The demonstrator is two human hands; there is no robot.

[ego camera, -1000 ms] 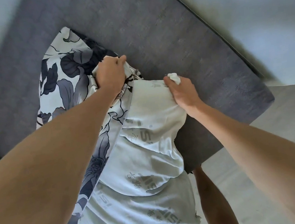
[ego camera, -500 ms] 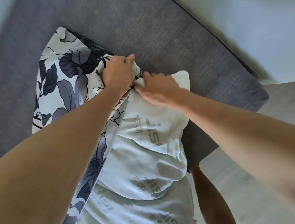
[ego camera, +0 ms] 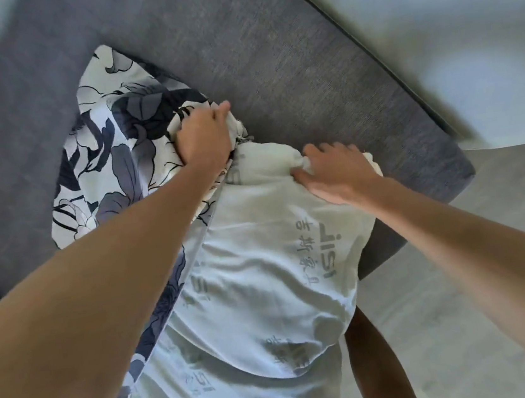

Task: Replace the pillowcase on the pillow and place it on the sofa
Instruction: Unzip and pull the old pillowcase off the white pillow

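Note:
A pale pillow point(ego camera: 266, 297) printed with grey lettering leans from my lap onto the grey sofa point(ego camera: 286, 57). A floral pillowcase point(ego camera: 109, 145) in white, grey and navy lies on the seat to its left, with its open edge bunched at the pillow's top. My left hand point(ego camera: 204, 138) grips that bunched pillowcase edge. My right hand point(ego camera: 337, 169) pinches a fold of the pillow's top right corner between thumb and fingers.
The sofa seat stretches behind and to both sides of the pillow; its front right corner point(ego camera: 450, 175) ends just past my right hand. Pale floor point(ego camera: 462, 273) lies to the right. My leg point(ego camera: 381, 366) shows under the pillow.
My right hand went left to the pillowcase opening beside my left hand, then back right to the pillow's top corner. The left hand stayed gripping the pillowcase edge.

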